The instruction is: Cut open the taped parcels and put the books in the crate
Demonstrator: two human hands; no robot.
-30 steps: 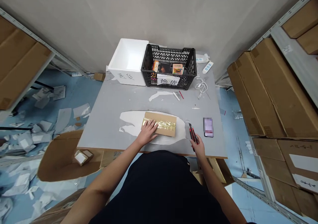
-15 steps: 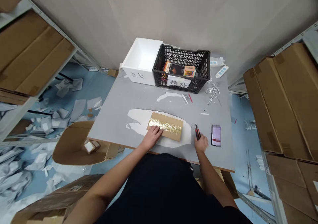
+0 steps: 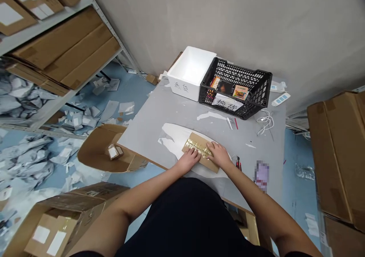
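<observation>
One left hand [image 3: 189,161] and one right hand [image 3: 217,154], both on a single gold-taped cardboard parcel [image 3: 199,150] at lower center of the frame. Just right of them, one utility knife [image 3: 238,163] and one blurred phone [image 3: 261,175]. At upper center, one white foam box [image 3: 191,74] and one black plastic crate [image 3: 256,78], with three packages [image 3: 225,86] inside and one paper sign [image 3: 227,104] on its front. At center right, one white cable [image 3: 266,122]. At left, one small box [image 3: 113,152] on one cardboard flap [image 3: 91,154].
</observation>
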